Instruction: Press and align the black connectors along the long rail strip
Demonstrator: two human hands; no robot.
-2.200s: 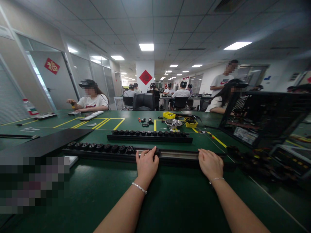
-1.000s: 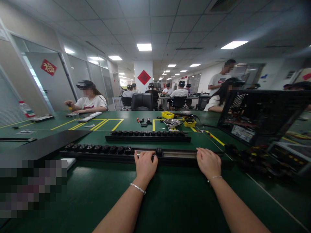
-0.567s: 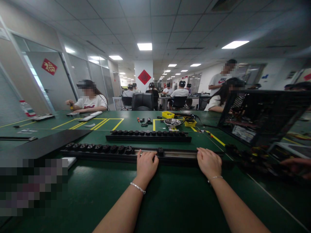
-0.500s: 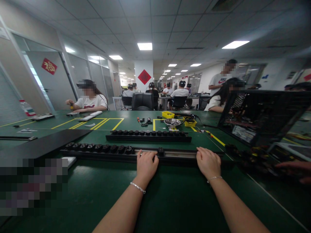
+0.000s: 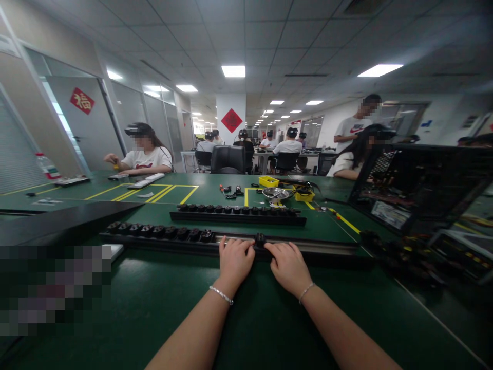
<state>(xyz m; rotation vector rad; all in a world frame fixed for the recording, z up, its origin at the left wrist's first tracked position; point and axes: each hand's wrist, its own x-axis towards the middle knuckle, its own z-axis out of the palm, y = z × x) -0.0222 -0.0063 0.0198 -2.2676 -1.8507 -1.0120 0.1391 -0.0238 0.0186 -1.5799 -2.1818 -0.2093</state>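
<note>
A long black rail [image 5: 327,249] lies across the green table in front of me, with a row of several black socket modules [image 5: 157,230] seated in its left part. One lone black module [image 5: 260,239] sits in the rail's open channel. My left hand [image 5: 234,259] rests on the rail just left of that module, fingers curled over the edge. On the module's right side, my right hand [image 5: 287,264] lies on the rail with its fingertips touching the module. Both wrists wear thin bracelets.
A second, filled black rail [image 5: 238,214] lies behind the first. Farther back stand a metal bowl [image 5: 275,193] and yellow bins [image 5: 268,181]. An open computer case [image 5: 419,185] and a heap of black parts [image 5: 408,257] are at right. A black panel [image 5: 65,218] lies left. Other people sit around.
My right hand has slid left along the rail from its far position to the lone module, now close to my left hand. The module sits slightly farther right. The hand at the right edge is gone.
</note>
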